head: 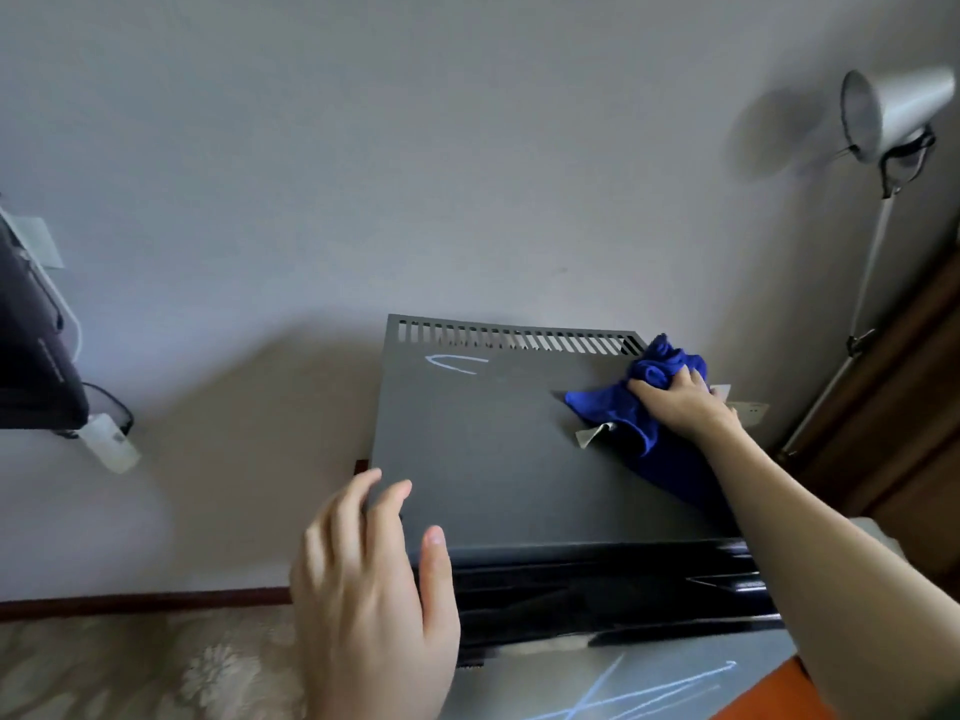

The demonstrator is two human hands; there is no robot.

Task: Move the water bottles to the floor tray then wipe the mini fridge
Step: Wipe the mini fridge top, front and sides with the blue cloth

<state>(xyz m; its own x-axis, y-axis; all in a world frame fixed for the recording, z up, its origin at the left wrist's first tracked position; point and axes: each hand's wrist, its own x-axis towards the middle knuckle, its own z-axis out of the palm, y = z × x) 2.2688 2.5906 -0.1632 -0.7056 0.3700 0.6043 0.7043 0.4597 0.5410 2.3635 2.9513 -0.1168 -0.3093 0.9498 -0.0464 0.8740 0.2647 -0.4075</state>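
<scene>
The dark grey mini fridge stands against the wall, seen from above, with a slotted vent along its back edge. My right hand grips a bunched blue cloth at the back right corner of the fridge top. My left hand hovers at the front left corner with fingers spread and relaxed, its fingertips at the fridge's edge. A white chalk-like mark shows near the vent. No water bottles or tray are in view.
A white lamp on a thin stand rises at the right, beside brown wooden furniture. A dark bag hangs at the left wall. Patterned floor lies lower left. A small paper tag lies by the cloth.
</scene>
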